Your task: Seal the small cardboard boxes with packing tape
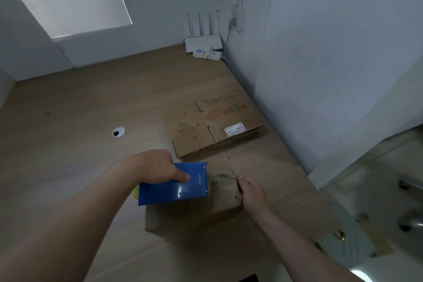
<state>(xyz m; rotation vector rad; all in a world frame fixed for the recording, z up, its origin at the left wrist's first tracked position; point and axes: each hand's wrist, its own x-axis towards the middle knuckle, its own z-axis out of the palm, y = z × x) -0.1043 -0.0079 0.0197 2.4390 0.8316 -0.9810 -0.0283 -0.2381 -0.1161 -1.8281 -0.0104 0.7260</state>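
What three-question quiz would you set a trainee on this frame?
1. True or false: the left hand grips the blue tape dispenser above the small cardboard box.
2. Where is the right hand? A at the box's right edge; B on the dispenser; C out of view.
3. Fill in: beyond the box, nearer the wall, lies ____.
Key: 1 true; 2 A; 3 flattened cardboard.
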